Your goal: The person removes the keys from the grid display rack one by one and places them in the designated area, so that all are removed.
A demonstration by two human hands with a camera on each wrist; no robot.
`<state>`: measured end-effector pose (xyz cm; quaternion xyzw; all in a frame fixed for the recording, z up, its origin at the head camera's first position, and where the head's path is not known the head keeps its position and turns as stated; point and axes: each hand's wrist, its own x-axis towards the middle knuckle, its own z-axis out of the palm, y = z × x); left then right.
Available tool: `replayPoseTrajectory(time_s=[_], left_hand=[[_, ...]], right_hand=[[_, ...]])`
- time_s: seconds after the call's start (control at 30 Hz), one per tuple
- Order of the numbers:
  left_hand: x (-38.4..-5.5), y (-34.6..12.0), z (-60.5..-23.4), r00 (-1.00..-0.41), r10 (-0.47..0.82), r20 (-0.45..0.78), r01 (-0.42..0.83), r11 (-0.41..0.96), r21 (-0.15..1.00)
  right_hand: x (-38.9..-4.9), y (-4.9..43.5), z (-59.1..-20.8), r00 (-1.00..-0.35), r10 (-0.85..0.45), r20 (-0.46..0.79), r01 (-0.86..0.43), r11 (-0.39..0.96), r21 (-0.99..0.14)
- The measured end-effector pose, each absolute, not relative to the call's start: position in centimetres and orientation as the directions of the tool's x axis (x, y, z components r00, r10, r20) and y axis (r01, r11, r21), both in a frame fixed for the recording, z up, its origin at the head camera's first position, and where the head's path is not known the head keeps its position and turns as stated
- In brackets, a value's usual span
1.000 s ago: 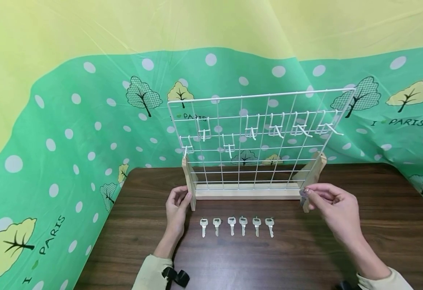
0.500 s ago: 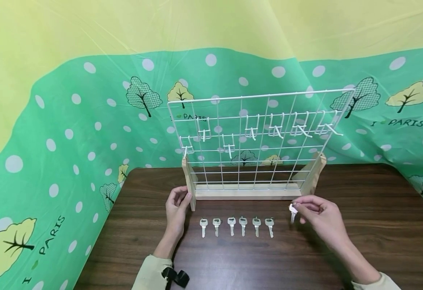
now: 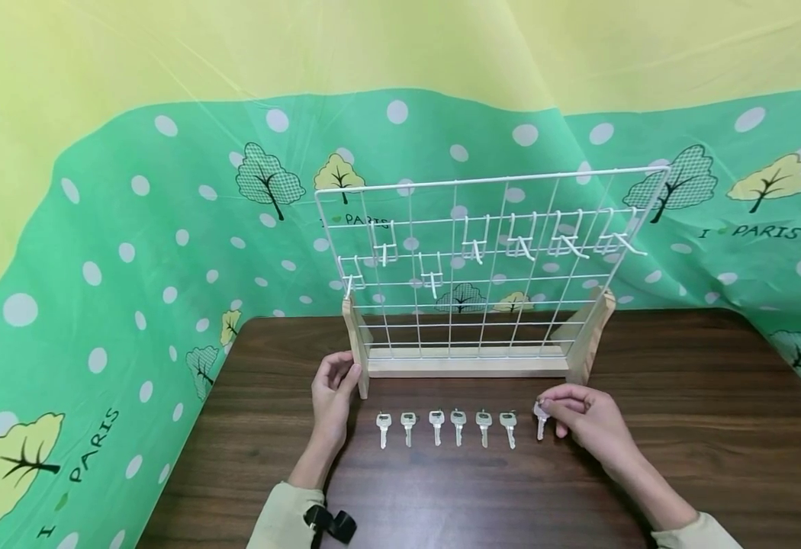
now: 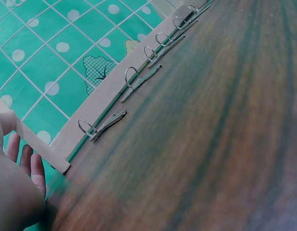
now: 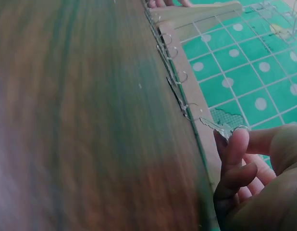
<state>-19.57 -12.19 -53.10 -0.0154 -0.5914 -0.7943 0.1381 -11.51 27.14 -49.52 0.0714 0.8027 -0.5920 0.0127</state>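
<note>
My right hand [image 3: 589,423] pinches a silver key [image 3: 541,422] by its ring between thumb and forefinger, low at the right end of a row of several keys [image 3: 458,427]. In the right wrist view the held key [image 5: 216,126] points toward the row. My left hand [image 3: 332,400] grips the left wooden leg [image 3: 355,347] of a white wire grid rack [image 3: 469,305], thumb in front and fingers behind. The left wrist view shows each nearby key [image 4: 110,125] lying flat with its ring standing up.
Several white hooks [image 3: 474,248] hang on the upper grid, with nothing on them. The right wooden leg [image 3: 589,335] stands just behind my right hand. A brown wooden table [image 3: 483,503] lies beneath, and a green patterned cloth [image 3: 167,229] covers the walls.
My right hand has carried the key from beside the rack's right leg leftward and toward me, down to the row's right end. The left hand has stayed on the leg.
</note>
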Motion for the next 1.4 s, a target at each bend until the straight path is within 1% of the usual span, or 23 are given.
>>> replayPoseTrajectory(time_s=[0.1,0.23,0.33,0.47,0.63,0.73,0.9,1.4], left_hand=[[-19.6,-12.2,-53.1,-0.961,-0.199,0.194,0.242,-0.257,0.936],[-19.6,-12.1,-53.1,-0.960,-0.197,0.196,0.244,-0.258,0.935],[-19.6,-12.1,-53.1,-0.961,-0.197,0.193,0.241,-0.262,0.935],[-19.7,-12.0,-53.1,-0.961,-0.197,0.192,0.241,-0.267,0.933],[-19.6,-12.0,-53.1,-0.961,-0.201,0.190,0.241,-0.271,0.932],[-19.6,-12.0,-53.2,-0.961,-0.202,0.189,0.239,-0.267,0.934],[-19.7,-12.0,-53.2,-0.961,-0.200,0.190,0.240,-0.265,0.934],[-19.5,-12.2,-53.3,-0.963,-0.209,0.171,0.226,-0.275,0.935]], right_hand=[[-11.6,27.2,-50.0,-0.991,0.080,-0.106,0.126,0.304,-0.944],[-11.6,27.1,-50.4,-0.994,0.075,-0.085,0.107,0.366,-0.925],[-11.5,27.0,-50.7,-0.996,0.088,-0.013,0.052,0.456,-0.888],[-11.4,26.7,-51.1,-0.987,0.099,0.125,-0.044,0.584,-0.810],[-11.3,26.5,-51.6,-0.964,0.079,0.253,-0.137,0.666,-0.733],[-11.3,26.4,-51.9,-0.952,0.065,0.300,-0.171,0.701,-0.692],[-11.4,26.3,-52.1,-0.943,0.054,0.327,-0.188,0.724,-0.663],[-11.2,26.2,-52.3,-0.944,0.070,0.323,-0.184,0.699,-0.691]])
